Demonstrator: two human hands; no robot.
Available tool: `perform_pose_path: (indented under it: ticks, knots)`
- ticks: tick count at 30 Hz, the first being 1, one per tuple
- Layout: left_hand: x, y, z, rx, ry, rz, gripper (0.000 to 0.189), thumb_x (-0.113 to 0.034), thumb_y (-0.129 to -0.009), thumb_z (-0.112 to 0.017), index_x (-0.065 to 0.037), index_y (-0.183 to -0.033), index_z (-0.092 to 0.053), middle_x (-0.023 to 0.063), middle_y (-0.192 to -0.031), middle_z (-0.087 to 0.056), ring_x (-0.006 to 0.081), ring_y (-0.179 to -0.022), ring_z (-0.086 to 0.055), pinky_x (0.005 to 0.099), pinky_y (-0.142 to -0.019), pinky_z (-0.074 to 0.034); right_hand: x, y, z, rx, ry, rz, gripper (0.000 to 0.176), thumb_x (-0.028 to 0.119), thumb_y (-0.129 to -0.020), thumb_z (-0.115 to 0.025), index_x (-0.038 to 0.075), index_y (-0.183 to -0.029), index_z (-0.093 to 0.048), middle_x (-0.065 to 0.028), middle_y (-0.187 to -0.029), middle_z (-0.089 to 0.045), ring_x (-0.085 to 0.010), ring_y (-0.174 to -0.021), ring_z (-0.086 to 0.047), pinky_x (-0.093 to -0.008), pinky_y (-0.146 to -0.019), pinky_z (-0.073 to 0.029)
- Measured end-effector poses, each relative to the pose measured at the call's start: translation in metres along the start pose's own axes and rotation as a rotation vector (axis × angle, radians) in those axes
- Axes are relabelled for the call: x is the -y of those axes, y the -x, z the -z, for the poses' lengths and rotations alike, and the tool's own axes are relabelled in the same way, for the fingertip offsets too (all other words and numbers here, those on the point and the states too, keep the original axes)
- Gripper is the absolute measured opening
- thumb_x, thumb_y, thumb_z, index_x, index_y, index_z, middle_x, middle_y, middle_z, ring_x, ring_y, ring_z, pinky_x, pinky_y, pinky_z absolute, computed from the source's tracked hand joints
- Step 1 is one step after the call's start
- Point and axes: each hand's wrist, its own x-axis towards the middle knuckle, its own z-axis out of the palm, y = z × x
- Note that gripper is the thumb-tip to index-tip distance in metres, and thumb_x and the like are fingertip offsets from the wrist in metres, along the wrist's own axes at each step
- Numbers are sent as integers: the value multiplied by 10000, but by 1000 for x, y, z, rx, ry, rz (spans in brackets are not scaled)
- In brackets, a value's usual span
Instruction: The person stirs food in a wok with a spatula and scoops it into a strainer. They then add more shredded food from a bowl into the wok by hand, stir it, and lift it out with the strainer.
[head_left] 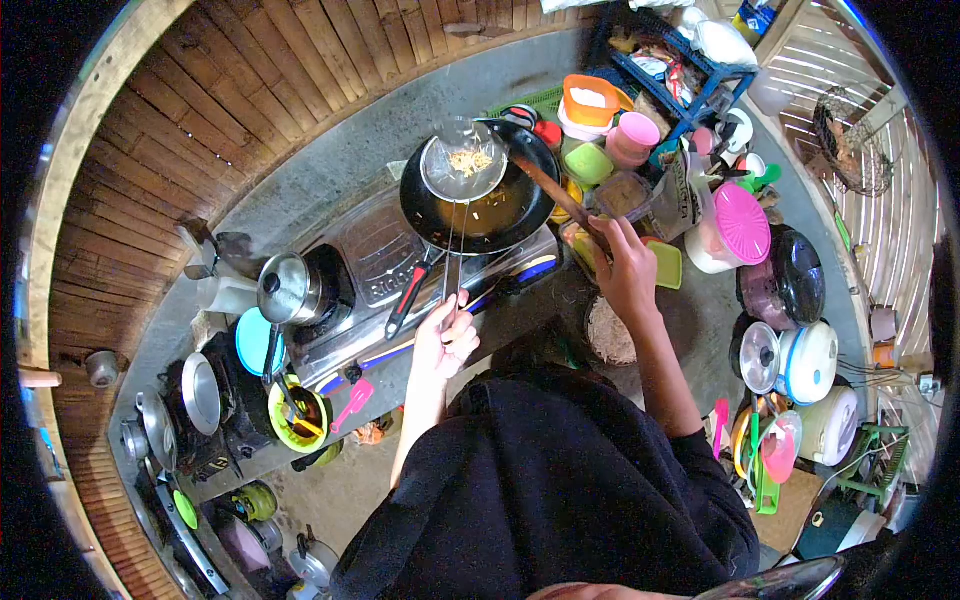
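Left hand (pixel 446 338) holding strainer (pixel 462 172) over wok (pixel 483 225); our right hand (pixel 624 262) is gripping wooden spatula (pixel 553 187); we're seeing pale bits (pixel 469 161) in mesh.

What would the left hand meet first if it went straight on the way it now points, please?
Besides the strainer it holds, the left hand would probably meet the wok at its near rim, though depth is unclear.

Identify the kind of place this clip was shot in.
Most likely a home kitchen: a wok sits on a gas stove, a lidded pot stands at its other end, and tubs and a pink-lidded container crowd the counter.
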Motion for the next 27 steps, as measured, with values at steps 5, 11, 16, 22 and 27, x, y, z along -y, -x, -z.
perform_pose_path:
  ticks: [5, 11, 16, 22, 27]
  knots:
    - [-4, -3, -3, -9, -30, -2, 143, -203, -924, -398, -65, -944, -430, -71, -439, -255, 46, -324, -229, 194, -322, -182, 3, -2, 0, 38, -61, -48, 339, -26, -686, -583, 56, -1013, -545, -128, -846, -541, -327, -736, -568, -376, -598, -450]
    - [-4, 0, 5, 30, -45, 23, 131, -205, -921, -409, -79, -948, -434, -66, -457, -234, 57, -343, -231, 211, -352, -198, 1, 1, -1, -49, -121, -16, 346, -38, -676, -595, 38, -1010, -550, -131, -828, -537, -325, -724, -562, -368, -589, -440]
    - [-6, -2, 10, 0, -2, 31, 143, -218, -924, -403, -85, -934, -453, -66, -453, -233, 58, -339, -223, 212, -344, -196, 4, 2, 0, -61, -152, -29, 334, -55, -681, -584, 24, -1004, -553, -141, -813, -534, -310, -719, -566, -345, -614, -448]
    - [-8, -3, 21, 39, -35, 4, 169, -237, -928, -394, -84, -934, -464, -64, -436, -235, 65, -329, -218, 212, -340, -196, -1, 5, -1, -177, -229, -119, 309, -58, -699, -566, 18, -998, -549, -129, -812, -552, -263, -714, -574, -319, -639, -452]
    - [-15, -8, 25, 75, -226, -81, 180, -237, -931, -383, -83, -924, -476, -49, -415, -253, 80, -332, -226, 226, -353, -193, -7, 17, -8, -141, -214, -299, 252, -17, -752, -574, 5, -999, -530, -112, -815, -551, -215, -722, -561, -300, -649, -442]
